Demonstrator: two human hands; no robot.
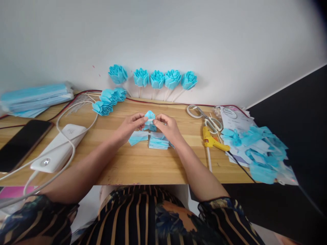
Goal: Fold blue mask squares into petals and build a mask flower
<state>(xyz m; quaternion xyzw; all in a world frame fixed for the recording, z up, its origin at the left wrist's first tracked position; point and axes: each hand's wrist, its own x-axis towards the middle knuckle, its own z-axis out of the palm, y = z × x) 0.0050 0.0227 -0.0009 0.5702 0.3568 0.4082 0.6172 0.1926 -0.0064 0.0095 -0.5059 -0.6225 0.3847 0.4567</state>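
Between my hands, a small folded blue petal piece (150, 115) is held up just above the table. My left hand (133, 125) pinches its left edge between thumb and fingers. The right side of the same piece is gripped by my right hand (167, 127), with the thumb in front. Just below them lie a stack of cut blue-and-white pieces (158, 141) and a looser cut piece (138, 137) to its left. The right hand partly covers the stack's right end.
Blue flowers on sticks (157, 80) lean against the wall; more flowers (108, 98) lie left. Also left are a phone (24, 144), a white power bank (58, 146) with cable, and packed masks (37, 97). Right are scissors (211, 119), a yellow glue gun (213, 141) and blue scraps (265, 156).
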